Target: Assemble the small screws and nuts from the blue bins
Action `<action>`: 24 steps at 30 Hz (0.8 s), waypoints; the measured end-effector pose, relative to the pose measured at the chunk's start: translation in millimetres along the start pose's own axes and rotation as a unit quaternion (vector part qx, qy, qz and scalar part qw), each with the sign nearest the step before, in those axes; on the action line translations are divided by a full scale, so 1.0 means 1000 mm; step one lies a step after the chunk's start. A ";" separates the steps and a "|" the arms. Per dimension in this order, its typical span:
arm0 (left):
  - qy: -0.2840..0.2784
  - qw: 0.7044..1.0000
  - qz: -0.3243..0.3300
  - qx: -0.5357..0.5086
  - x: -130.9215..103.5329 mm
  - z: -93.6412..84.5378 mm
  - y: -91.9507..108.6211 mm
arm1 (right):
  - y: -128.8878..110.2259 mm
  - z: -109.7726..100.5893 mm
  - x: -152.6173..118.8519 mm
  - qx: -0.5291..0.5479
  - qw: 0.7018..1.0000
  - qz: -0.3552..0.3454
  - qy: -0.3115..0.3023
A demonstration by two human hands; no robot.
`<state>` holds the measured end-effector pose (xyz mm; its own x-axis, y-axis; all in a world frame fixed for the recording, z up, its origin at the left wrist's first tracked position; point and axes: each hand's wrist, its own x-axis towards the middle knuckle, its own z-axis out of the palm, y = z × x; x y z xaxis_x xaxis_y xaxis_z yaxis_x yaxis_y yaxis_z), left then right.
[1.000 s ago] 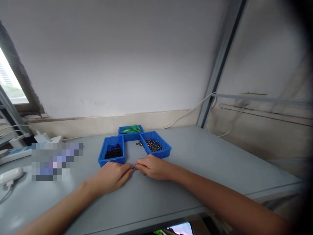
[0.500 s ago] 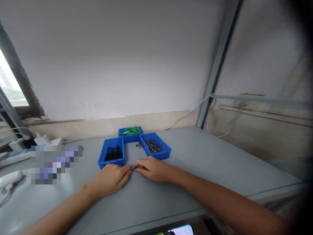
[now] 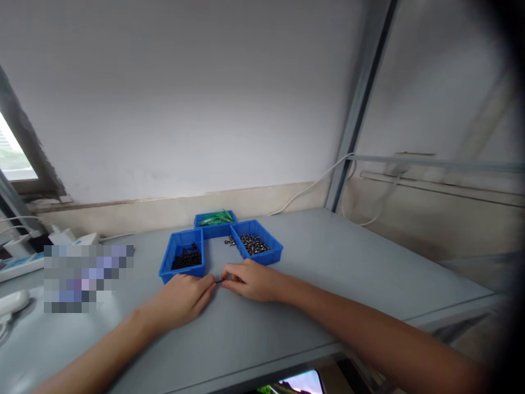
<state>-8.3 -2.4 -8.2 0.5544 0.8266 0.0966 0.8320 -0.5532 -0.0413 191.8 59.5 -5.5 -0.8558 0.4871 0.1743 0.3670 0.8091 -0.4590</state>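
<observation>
Between the fingertips of both hands is a small dark thin piece (image 3: 219, 281), low over the grey table. My left hand (image 3: 186, 297) pinches its left end, just in front of a blue bin (image 3: 162, 271) of small black parts (image 3: 187, 258). My right hand (image 3: 253, 281) has thumb and forefinger closed at the right end of the piece. Behind it stands a blue bin (image 3: 274, 256) of small metal parts (image 3: 253, 244). Further back, another blue bin (image 3: 215, 230) holds green pieces (image 3: 217, 218). A few metal parts (image 3: 229, 241) lie on the table between the bins.
At the left are a white power strip (image 3: 20, 268) with plugs, a white device (image 3: 14, 302) with a cable, and a blurred-out item (image 3: 88, 276). A grey metal post (image 3: 348, 137) rises at the back right. A lit screen (image 3: 301, 383) shows below the table's front edge (image 3: 262, 370).
The view has shifted slightly, so most things appear a little further left. Both hands keep their pinch around the small dark piece.
</observation>
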 end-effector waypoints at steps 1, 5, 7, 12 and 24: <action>0.001 1.000 -0.002 -0.004 0.000 0.000 0.000 | 0.000 0.000 0.000 -0.006 1.000 -0.005 -0.004; 0.005 1.000 -0.003 -0.017 0.000 -0.002 0.001 | -0.002 -0.001 0.000 -0.039 0.999 -0.011 -0.005; 0.007 1.000 -0.002 -0.018 0.001 -0.003 0.002 | -0.001 0.000 0.001 -0.046 0.999 -0.014 -0.003; -0.005 1.000 -0.005 -0.005 0.001 -0.002 0.002 | 0.005 0.005 0.002 -0.074 0.997 -0.034 -0.008; -0.035 0.999 -0.023 -0.017 0.001 -0.005 0.002 | 0.000 -0.003 0.015 -0.154 0.983 -0.038 -0.096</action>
<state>-5.8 -3.4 -3.6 0.5162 0.8560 0.0283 0.8564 -0.5163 -0.0041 180.3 67.2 -0.3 -0.9274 0.3737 0.0166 0.3666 0.9166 -0.1594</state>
